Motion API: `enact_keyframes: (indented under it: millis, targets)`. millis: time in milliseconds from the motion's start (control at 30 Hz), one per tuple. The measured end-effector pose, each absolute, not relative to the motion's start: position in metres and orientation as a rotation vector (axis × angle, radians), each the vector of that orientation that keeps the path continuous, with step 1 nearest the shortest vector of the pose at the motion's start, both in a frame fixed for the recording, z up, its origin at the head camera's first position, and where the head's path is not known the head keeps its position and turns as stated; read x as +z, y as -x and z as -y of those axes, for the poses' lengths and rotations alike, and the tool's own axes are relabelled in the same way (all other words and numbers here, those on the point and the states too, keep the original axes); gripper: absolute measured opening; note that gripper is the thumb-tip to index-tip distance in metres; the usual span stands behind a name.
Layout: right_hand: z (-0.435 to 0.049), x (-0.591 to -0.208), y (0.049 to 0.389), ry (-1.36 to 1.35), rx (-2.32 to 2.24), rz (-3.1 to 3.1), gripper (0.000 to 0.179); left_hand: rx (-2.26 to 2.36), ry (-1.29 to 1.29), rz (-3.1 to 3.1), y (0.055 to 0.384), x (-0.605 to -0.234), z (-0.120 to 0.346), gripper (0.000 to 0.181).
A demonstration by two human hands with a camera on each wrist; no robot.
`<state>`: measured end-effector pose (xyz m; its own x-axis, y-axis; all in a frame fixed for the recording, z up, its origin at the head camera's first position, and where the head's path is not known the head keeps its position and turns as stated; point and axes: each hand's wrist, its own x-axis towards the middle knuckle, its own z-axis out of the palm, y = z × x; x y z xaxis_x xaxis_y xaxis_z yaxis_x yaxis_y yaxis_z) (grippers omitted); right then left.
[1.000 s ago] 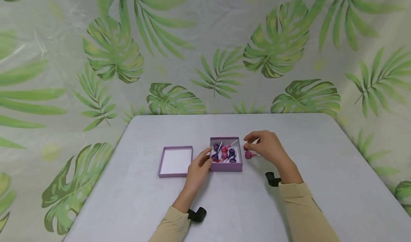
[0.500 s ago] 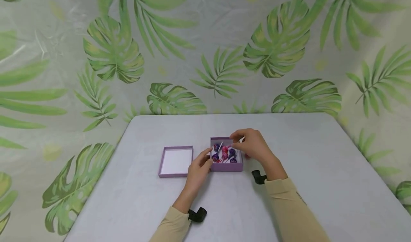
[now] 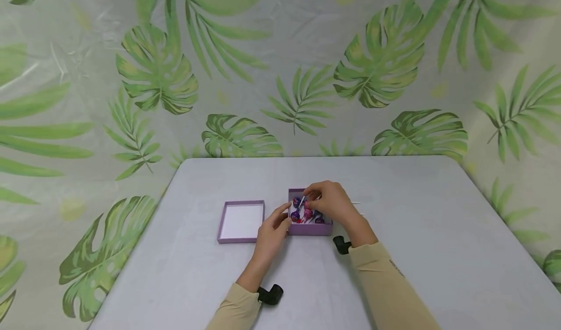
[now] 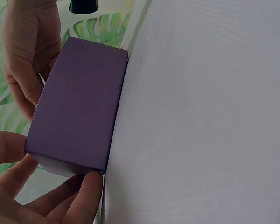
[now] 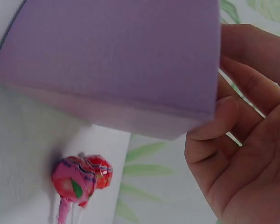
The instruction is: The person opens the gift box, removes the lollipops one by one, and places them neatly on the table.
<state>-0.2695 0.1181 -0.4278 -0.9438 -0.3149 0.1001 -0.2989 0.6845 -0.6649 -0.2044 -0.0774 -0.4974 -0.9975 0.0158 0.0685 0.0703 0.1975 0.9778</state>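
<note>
white table [image 3: 420, 208], leafy backdrop [image 3: 302, 43], purple box [image 3: 310, 229]

Head view faces forward and down over the counter [image 3: 175, 281]; close wrist views share the box [image 4: 79, 102], centre-left and top.

- a whitish bench [image 3: 416, 232] is seen, its far corners rounded;
- its far edge is backed by a light grey sheet [image 3: 302, 38], by which both sides are flanked as well;
- the sheet is printed with broad split leaves [image 3: 158, 69], feathery green fronds [image 3: 296, 105] and faint yellow spots [image 3: 72, 209];
- towards the upper left, a glossy sheen is shown on the sheet
</note>
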Motion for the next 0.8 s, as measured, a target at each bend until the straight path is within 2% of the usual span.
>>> enact_keyframes:
  millis: [800]
  targets:
    - [-0.095,-0.443,0.276,0.492,-0.817,-2.944,0.037,-1.992,0.039,2.382,0.207,-0.503,0.076,0.040]
